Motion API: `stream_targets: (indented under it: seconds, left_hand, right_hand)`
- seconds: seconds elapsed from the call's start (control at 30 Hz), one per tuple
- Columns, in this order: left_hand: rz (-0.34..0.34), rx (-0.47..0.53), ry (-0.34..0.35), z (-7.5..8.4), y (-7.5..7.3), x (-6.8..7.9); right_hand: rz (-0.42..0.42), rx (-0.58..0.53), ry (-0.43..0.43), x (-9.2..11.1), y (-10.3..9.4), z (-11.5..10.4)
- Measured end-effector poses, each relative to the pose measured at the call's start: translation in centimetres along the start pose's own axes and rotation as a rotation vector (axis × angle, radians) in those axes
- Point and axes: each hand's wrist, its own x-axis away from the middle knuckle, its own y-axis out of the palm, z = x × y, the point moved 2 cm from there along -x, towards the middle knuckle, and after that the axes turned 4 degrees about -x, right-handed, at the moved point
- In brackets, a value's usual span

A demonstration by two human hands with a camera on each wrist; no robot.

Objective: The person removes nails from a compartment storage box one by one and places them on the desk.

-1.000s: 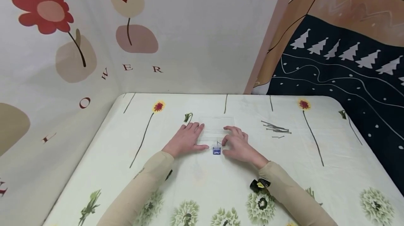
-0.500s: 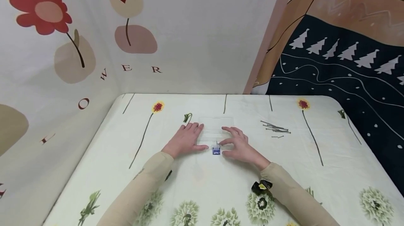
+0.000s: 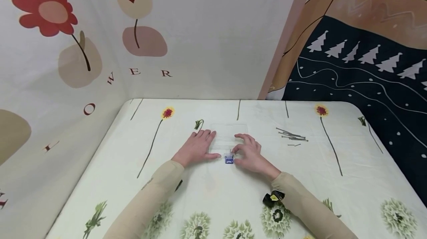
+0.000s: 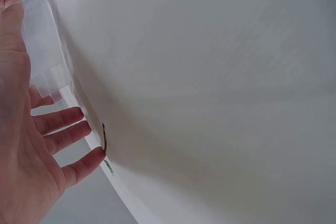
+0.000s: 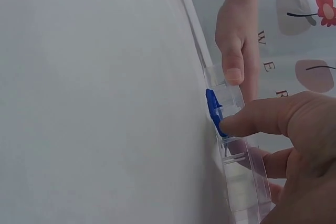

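A clear plastic box with a blue clasp on its front lies mid-table. My left hand rests along its left side, fingers fairly straight and thumb at the front corner; the left wrist view shows the fingers spread beside the clear wall. My right hand is at the front right with curled fingers. In the right wrist view its thumb touches the end of the blue clasp, while the other fingers show behind the clear wall. Thin metal pieces like nails lie inside the box near those fingertips.
Several long nails lie in a loose pile to the right of the box, with small short ones in front. A flower-print cloth covers the table. Printed fabric hangs behind its far edge.
My right index finger first straightened toward the box, then curled back, and the right hand has shifted slightly left toward the clasp. My left hand stays at the box's side.
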Motion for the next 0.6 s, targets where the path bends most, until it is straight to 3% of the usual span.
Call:
stream_targets:
  seconds: [0.6]
  left_hand:
    - [-0.012,0.010,-0.009,-0.02,0.27,-0.16]
  right_hand:
    - [0.011,-0.030,-0.053,0.09,-0.28,0.44]
